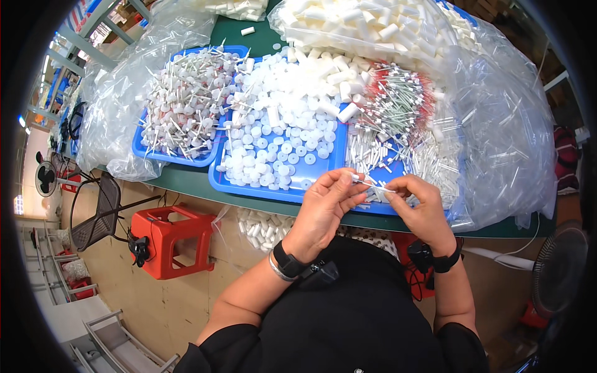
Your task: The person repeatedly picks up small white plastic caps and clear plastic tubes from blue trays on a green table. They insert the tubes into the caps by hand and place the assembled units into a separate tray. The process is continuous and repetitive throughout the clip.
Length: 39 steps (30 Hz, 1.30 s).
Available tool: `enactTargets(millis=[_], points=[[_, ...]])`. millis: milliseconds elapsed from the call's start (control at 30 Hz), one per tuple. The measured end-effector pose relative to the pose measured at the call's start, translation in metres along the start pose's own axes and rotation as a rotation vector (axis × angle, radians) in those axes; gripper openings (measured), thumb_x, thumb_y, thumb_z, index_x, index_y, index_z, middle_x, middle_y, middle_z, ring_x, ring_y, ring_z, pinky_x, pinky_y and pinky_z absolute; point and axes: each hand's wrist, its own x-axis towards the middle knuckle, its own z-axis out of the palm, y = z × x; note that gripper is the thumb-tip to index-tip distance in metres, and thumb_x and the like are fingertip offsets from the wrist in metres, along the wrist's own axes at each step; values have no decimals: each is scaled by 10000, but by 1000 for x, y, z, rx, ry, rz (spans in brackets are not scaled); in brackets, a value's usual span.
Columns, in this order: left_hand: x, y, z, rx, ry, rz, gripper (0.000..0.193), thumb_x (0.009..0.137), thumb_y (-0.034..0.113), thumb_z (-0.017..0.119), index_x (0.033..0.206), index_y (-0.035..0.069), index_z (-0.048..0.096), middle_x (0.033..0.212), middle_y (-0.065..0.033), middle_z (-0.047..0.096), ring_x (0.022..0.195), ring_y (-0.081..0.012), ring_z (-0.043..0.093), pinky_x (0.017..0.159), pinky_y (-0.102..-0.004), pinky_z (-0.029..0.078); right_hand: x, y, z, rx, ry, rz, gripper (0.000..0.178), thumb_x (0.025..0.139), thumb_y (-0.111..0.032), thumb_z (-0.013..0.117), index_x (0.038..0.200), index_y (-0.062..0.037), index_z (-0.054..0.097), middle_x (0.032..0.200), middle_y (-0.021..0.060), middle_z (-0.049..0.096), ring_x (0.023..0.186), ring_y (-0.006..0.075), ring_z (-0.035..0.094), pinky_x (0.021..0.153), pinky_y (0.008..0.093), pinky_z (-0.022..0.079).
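Observation:
A thin white stick-like piece point(372, 184) with a thicker white end stretches between my hands above the table's near edge. My left hand point(323, 208) pinches the thicker end between thumb and fingers. At the other end, my right hand point(415, 198) closes thumb and forefinger on the thin part. Just beyond my hands, a blue tray point(388, 208) holds small white tubes point(444, 165) and a heap of thin pieces with green stems, white ends and red parts point(398, 96). Left of these, round translucent discs with centre holes point(264, 155) fill another blue tray point(233, 180).
At the far left, a blue tray point(142, 149) is heaped with assembled stick-and-disc pieces point(186, 102). Clear plastic bags point(504, 124) flank the trays, and a bag of white cylinders point(367, 28) lies behind. Red stool point(168, 242), black chair point(102, 211) and fan point(563, 267) stand around the green table point(180, 180).

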Motion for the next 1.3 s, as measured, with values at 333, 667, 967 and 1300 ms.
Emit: enactTargets(millis=[333, 667, 967, 1300], points=[[-7, -3, 7, 308, -52, 5, 332, 991, 166, 609, 1261, -28, 601, 1199, -90, 647, 1020, -167, 654, 860, -288, 540, 3, 2, 12, 517, -269, 459, 255, 1048, -201, 492, 945, -1, 610, 783, 24, 621, 612, 63, 564, 580, 206, 466], [31, 158, -58, 62, 147, 735, 285, 997, 251, 602, 1124, -4, 597, 1078, -96, 670, 982, -172, 634, 852, -289, 524, 1, 4, 1, 366, -78, 289, 297, 1038, -200, 510, 1222, 23, 578, 945, 73, 678, 735, 84, 607, 690, 236, 498], [8, 124, -61, 844, 260, 456, 285, 949, 181, 660, 1169, 2, 634, 1068, -123, 692, 972, -191, 651, 805, -316, 517, 6, 20, -24, 3, 91, 244, 196, 979, -112, 570, 1106, 17, 646, 838, 81, 665, 679, 96, 579, 635, 242, 467], [2, 82, -51, 1958, -68, 682, 250, 781, 25, 710, 1029, 20, 681, 1009, -101, 645, 968, -312, 561, 867, -390, 478, 34, 30, -19, -717, 34, -230, 161, 793, -45, 662, 948, -80, 685, 825, 95, 581, 802, 293, 628, 683, 403, 511]])
